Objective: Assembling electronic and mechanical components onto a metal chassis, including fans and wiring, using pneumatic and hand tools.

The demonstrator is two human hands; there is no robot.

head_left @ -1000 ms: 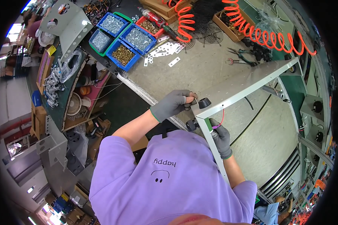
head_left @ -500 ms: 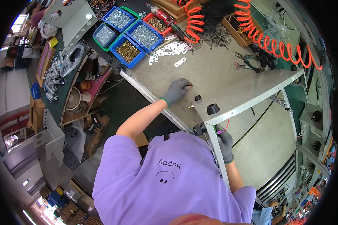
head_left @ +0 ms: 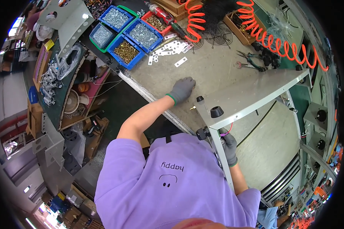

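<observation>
My left hand (head_left: 182,90), in a grey glove with a green cuff, lies on the worktop left of a metal frame (head_left: 252,93). Its fingers are curled together, and whatever they may hold is hidden under them. My right hand (head_left: 229,148), gloved alike, is behind the frame's near upright, its fingertips mostly covered. Beside them a purple terminal (head_left: 224,134) on a red wire comes out. A black knob-like part (head_left: 202,133) sticks out of the upright's front. Black rubber feet (head_left: 216,112) top the corner. Close by, a small brass-coloured piece (head_left: 193,107) juts from the frame.
Blue bins (head_left: 143,35) of screws and a red bin (head_left: 155,22) stand at the back left. Flat metal plates (head_left: 180,62) lie before them. Pliers (head_left: 251,61), an open carton (head_left: 240,28) and orange coiled hoses (head_left: 197,24) are farther right. A power driver (head_left: 162,15) lies behind.
My left hand has turned slightly and its fingers have drawn inward; the small bit at its fingertips no longer shows. The view has shifted a little. My right hand stays at the frame.
</observation>
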